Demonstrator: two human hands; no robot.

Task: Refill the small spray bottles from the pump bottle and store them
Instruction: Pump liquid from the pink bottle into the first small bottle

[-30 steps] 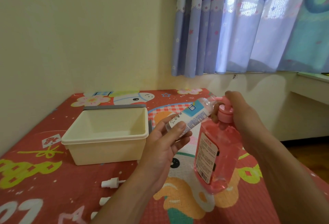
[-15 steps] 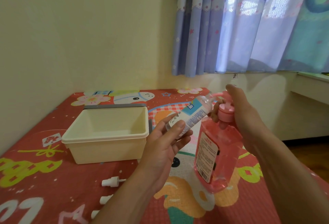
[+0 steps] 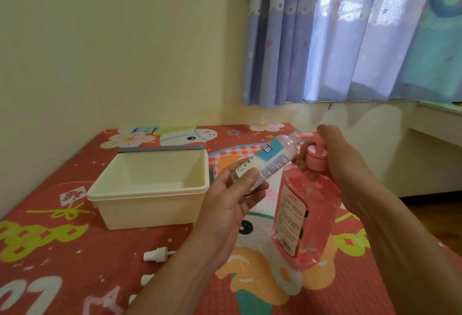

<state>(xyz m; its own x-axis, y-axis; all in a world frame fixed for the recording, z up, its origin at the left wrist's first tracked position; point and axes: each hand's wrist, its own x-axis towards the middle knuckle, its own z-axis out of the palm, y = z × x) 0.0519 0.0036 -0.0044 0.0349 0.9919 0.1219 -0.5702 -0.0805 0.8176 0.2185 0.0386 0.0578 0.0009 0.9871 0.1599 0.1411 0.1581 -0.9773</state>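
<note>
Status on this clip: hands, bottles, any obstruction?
Left hand grips small spray bottle, mouth at spout of pump bottle. Right hand grips its pump head. Nothing blocking.

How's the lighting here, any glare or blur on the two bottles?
Head view: daylight glows through the curtain, bright patches washed out. Head view: the small spray bottle and pump bottle are evenly lit without strong glare, though label print is too soft to read. Head view: the right forearm smears toward the bottom edge.
</note>
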